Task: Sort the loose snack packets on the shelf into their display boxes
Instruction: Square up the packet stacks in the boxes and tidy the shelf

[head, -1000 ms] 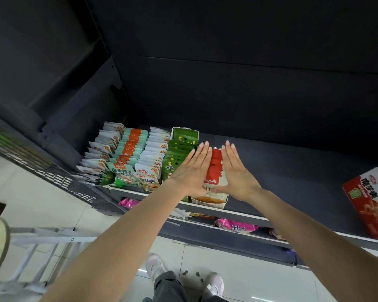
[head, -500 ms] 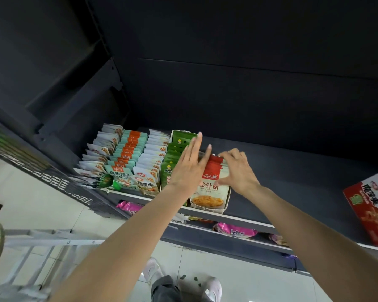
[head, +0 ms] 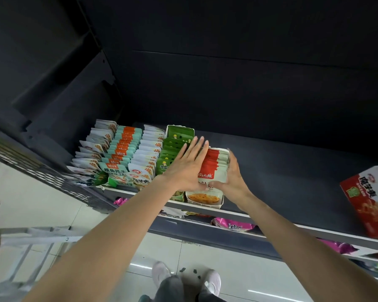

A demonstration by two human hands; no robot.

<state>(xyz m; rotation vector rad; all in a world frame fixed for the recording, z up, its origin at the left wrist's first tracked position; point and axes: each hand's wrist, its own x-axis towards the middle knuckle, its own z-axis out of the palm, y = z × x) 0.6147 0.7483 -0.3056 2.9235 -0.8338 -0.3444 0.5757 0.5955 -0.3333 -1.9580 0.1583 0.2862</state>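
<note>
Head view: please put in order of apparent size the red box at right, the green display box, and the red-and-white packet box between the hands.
1. Red box, cropped and nearer the camera, so unsure.
2. and 3. Green display box and red-and-white packet box look alike; hands cover both.

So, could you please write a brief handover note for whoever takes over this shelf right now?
Left hand: fingers straight, flat against the left side of the red-and-white packets.
Right hand: grips the right side of that row, thumb across the front packet.
Those packets stand in their display box at the shelf edge, beside the green packets.
Done: rows at the left look filed.
Left: the red snack box sits apart at the right.
</note>
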